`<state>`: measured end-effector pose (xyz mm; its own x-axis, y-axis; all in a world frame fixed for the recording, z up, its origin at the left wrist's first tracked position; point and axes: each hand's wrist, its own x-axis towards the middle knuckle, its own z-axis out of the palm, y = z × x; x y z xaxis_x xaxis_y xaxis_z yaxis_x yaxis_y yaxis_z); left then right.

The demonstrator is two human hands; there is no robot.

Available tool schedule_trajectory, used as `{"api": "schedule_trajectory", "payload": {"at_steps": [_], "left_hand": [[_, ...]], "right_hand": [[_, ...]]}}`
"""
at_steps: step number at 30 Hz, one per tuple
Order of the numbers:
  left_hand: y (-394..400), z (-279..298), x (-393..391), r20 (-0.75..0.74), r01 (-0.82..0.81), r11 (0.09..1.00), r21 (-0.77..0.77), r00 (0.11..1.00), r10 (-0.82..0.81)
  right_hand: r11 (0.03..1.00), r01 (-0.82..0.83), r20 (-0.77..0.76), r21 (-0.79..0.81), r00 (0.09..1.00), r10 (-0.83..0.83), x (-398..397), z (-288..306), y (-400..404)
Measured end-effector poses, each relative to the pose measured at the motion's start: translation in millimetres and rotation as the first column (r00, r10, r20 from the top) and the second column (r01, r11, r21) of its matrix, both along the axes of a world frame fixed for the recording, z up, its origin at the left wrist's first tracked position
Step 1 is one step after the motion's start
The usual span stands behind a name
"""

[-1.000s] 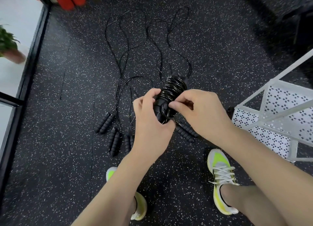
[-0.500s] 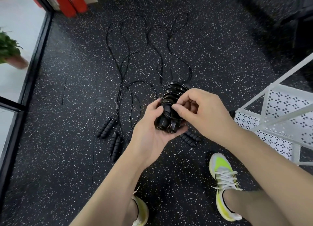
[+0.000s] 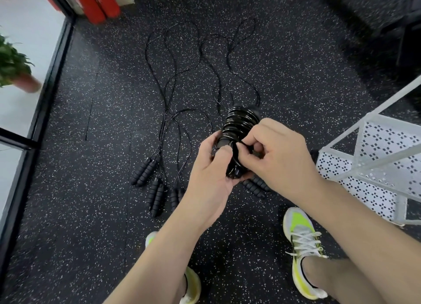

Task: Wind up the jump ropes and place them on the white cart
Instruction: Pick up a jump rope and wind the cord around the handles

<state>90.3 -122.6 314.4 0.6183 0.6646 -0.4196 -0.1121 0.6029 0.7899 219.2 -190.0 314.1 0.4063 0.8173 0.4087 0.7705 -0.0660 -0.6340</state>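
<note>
A black jump rope (image 3: 241, 123), wound in tight coils around its two handles, is held in front of me above the floor. My left hand (image 3: 210, 176) cups the lower end of the bundle from below. My right hand (image 3: 273, 153) pinches the last loop of cord against the bundle from the right. Several more black jump ropes (image 3: 168, 80) lie stretched out on the dark speckled floor, their ribbed handles (image 3: 144, 172) paired near my feet. One more handle pair (image 3: 255, 187) shows under my hands. The white cart (image 3: 373, 153) stands at the right.
My two feet in white and yellow shoes (image 3: 300, 242) stand on the floor below the hands. A glass wall with a black frame (image 3: 29, 141) runs along the left, a potted plant (image 3: 13, 66) behind it. Red pads (image 3: 98, 2) lean at the far left.
My right hand has turned over the bundle and now pinches the cord end lower on it. My left thumb has shifted onto the bundle's side. The view has tilted slightly.
</note>
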Motion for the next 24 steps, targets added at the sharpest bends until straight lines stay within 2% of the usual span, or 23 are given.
{"api": "schedule_trajectory", "payload": {"at_steps": [3,7,12,17,21,24], "left_hand": [[0,1,2,-0.017,0.005,1.000,0.010,1.000,-0.005],[1,2,2,-0.044,0.031,0.997,0.078,0.999,-0.028],[-1,1,3,-0.081,0.029,0.988,0.149,0.997,-0.017],[-3,-3,3,-0.118,0.062,0.971,0.232,0.992,-0.035],[-2,-7,2,-0.169,0.085,0.950,0.299,0.985,-0.035],[0,-7,1,-0.174,0.074,0.953,0.294,0.984,-0.022]], "right_hand": [[0.999,0.012,0.041,0.032,0.999,-0.013,-1,-2,1],[1.000,0.012,0.005,0.002,1.000,-0.012,-1,1,-1],[0.992,0.059,-0.042,-0.110,0.997,-0.064,7,8,1],[0.969,0.134,-0.022,-0.206,0.990,-0.141,7,14,5],[0.952,0.185,-0.027,-0.245,0.980,-0.197,6,11,7],[0.958,0.151,-0.033,-0.243,0.986,-0.163,4,11,6]]}}
